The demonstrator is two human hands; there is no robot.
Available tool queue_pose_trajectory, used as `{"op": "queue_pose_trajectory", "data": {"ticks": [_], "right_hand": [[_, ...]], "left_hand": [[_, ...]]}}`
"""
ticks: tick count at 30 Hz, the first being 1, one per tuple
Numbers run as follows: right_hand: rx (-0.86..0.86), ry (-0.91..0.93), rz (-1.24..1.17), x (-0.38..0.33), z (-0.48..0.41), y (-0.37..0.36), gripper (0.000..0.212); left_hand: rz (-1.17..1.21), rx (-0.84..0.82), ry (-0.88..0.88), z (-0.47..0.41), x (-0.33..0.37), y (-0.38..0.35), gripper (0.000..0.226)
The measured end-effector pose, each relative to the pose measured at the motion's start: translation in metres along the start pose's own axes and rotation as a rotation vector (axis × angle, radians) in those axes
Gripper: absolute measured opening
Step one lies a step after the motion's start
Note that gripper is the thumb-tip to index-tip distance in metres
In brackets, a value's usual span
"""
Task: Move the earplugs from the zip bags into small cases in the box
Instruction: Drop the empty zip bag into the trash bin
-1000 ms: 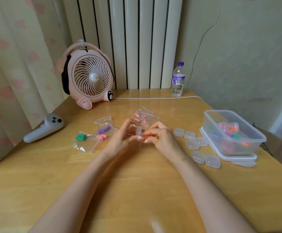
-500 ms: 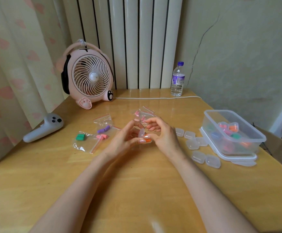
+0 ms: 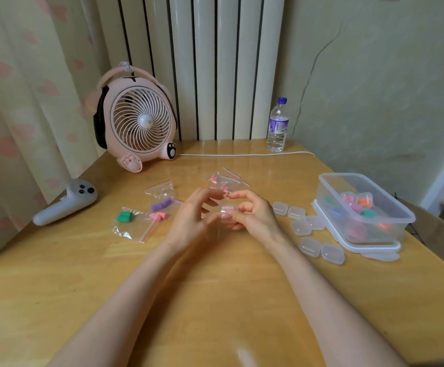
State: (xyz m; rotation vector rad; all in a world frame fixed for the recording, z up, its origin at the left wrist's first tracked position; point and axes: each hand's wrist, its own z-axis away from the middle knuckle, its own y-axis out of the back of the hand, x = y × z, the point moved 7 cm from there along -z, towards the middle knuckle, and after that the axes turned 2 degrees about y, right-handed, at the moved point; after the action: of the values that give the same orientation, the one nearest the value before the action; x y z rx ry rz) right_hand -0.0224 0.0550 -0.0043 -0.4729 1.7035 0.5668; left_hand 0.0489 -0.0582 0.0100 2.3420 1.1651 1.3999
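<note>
The right grip (image 3: pixel 255 215) pinches a small case (image 3: pixel 228 208) between curled thumb and fingers, above the bench (image 3: pixel 215 300) and well left of the box (image 3: pixel 342 175). The left grip (image 3: pixel 191 218) lays its thumb tip against the case's near edge, with its fingers curled close by; whether they clamp the case cannot be told. The fingers hide whatever the case contains.

The case is clear, glossy plastic with rounded corners, like the empty cases (image 3: pixel 308 226) scattered just beside the box's left wall. The box is a transparent rectangular tub sitting on its lid (image 3: pixel 374 247), and cases inside it hold orange, pink and green earplugs (image 3: pixel 363 201).

Farther left of the box lie crinkled zip bags (image 3: pixel 160 207) of stubby foam plugs in purple, green and pink; one of them is partly blocked by the fingertips. Far left of the box are a round pink fan (image 3: pixel 138 120) and a smooth grey controller (image 3: pixel 64 202).
</note>
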Motion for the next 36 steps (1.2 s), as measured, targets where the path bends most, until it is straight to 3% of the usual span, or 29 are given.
{"op": "queue_pose_trajectory", "data": {"ticks": [3, 5, 7, 12, 17, 19, 21, 24, 28, 30, 32, 34, 36], "right_hand": [[0.051, 0.019, 0.003, -0.002, -0.001, 0.008, 0.027], [0.065, 0.017, 0.024, -0.002, -0.001, 0.011, 0.025], [0.082, 0.014, 0.075, 0.002, -0.003, 0.012, 0.022], [0.168, 0.044, 0.249, 0.0, -0.007, 0.02, 0.016], [0.331, 0.06, 0.408, -0.023, -0.002, 0.063, 0.017], [0.443, 0.057, 0.491, -0.031, 0.006, 0.094, 0.012], [0.577, 0.081, 0.545, -0.041, 0.017, 0.129, 0.011], [0.719, 0.104, 0.637, -0.056, 0.032, 0.175, 0.015], [0.587, -0.009, 0.92, -0.061, 0.04, 0.199, 0.035], [0.449, 0.066, 0.683, -0.067, 0.052, 0.191, 0.028], [0.182, 0.073, 0.396, -0.073, 0.069, 0.167, 0.025], [-0.009, 0.048, 0.295, -0.075, 0.087, 0.154, 0.033], [-0.05, 0.059, 0.27, -0.074, 0.102, 0.158, 0.04]], "left_hand": [[-0.076, 0.201, 0.093, 0.0, -0.01, 0.017, 0.019], [-0.249, 0.25, 0.156, 0.001, -0.023, 0.023, 0.017], [-0.402, 0.171, 0.241, 0.002, -0.037, 0.017, 0.026], [-0.525, -0.058, 0.394, 0.006, -0.052, -0.005, 0.051], [-0.72, -0.026, 0.329, -0.003, -0.042, 0.001, 0.023], [-0.799, -0.031, 0.291, -0.007, -0.029, 0.001, 0.021], [-0.747, -0.004, 0.248, -0.012, -0.012, -0.001, 0.023], [-0.445, 0.013, 0.165, -0.018, 0.02, -0.015, 0.019], [0.102, -0.098, 0.103, -0.021, 0.075, -0.051, 0.019], [0.261, -0.155, 0.088, -0.021, 0.097, -0.07, 0.018], [0.325, -0.193, 0.064, -0.02, 0.115, -0.087, 0.012], [0.382, -0.224, 0.054, -0.019, 0.131, -0.104, 0.003], [0.415, -0.24, 0.044, -0.018, 0.147, -0.119, 0.007]]}}
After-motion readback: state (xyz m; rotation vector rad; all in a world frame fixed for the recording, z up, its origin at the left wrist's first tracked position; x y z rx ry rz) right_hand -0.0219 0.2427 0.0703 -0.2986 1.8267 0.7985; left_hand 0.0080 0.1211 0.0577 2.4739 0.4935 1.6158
